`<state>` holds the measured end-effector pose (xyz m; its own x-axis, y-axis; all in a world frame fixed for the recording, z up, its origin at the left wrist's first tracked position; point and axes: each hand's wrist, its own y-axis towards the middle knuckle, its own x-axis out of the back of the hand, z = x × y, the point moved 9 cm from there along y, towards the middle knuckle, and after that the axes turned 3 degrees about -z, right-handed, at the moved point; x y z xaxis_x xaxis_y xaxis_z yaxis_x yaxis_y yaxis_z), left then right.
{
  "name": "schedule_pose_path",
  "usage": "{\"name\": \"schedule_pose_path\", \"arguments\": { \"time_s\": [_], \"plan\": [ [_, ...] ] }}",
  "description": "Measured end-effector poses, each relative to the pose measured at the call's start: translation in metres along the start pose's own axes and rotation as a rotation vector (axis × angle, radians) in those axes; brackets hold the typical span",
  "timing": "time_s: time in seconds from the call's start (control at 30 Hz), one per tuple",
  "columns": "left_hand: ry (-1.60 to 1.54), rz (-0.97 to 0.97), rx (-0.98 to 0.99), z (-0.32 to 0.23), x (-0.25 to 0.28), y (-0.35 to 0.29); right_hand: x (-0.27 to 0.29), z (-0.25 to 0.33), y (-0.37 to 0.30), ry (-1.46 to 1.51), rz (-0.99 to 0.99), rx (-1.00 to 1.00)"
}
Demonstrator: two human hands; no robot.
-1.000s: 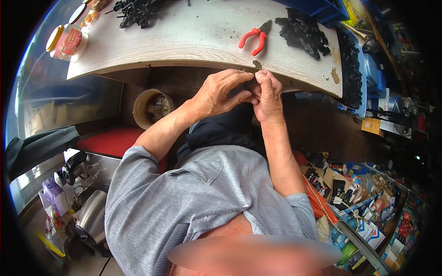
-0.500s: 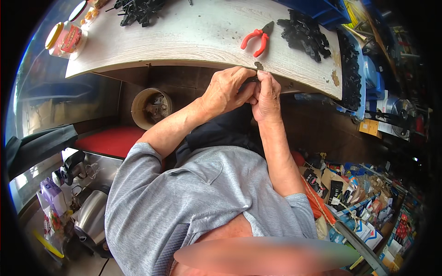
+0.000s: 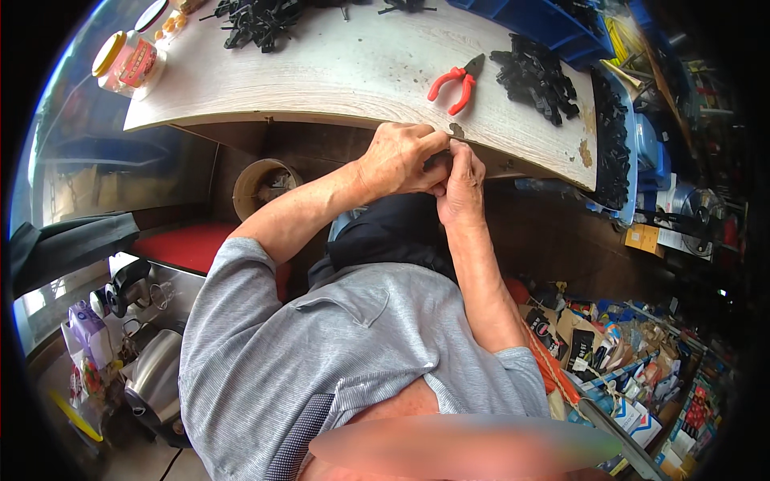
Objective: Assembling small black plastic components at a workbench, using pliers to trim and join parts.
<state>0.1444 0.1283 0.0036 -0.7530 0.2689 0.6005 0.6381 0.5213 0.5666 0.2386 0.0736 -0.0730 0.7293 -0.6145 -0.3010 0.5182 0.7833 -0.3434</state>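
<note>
My left hand (image 3: pixel 405 159) and my right hand (image 3: pixel 463 183) meet at the front edge of the pale wooden table (image 3: pixel 337 76). Both have their fingers bent and pinched together, thumbs close to each other. Whatever they hold is mostly covered by the fingers; only a dark sliver shows between them. Just beyond, pliers with red handles (image 3: pixel 458 86) lie on the tabletop, jaws pointing away from me. To their right is a heap of small black plastic parts (image 3: pixel 536 78).
Another black heap (image 3: pixel 255 20) lies at the far left, near a yellow-lidded jar (image 3: pixel 128 62). Blue bins (image 3: pixel 533 28) stand at the back right. Below the table are a round bucket (image 3: pixel 250 191) and a red seat (image 3: pixel 180 247). Piled clutter (image 3: pixel 618 345) fills the lower right.
The view has shifted slightly, so the table and its contents sit a little lower and further right. Both hands stay pinched together at the table edge, with slight finger movement.
</note>
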Motion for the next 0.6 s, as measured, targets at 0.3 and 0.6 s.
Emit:
{"name": "schedule_pose_path", "arguments": {
  "time_s": [0.3, 0.6],
  "plan": [
    [0.101, -0.348, 0.143, 0.060, 0.074, 0.067, 0.009, 0.071, 0.016, 0.058, -0.041, 0.061],
    [0.630, -0.180, 0.284, 0.160, 0.085, 0.125, 0.030, 0.174, 0.080, -0.003, -0.233, 0.200]
  ]
}}
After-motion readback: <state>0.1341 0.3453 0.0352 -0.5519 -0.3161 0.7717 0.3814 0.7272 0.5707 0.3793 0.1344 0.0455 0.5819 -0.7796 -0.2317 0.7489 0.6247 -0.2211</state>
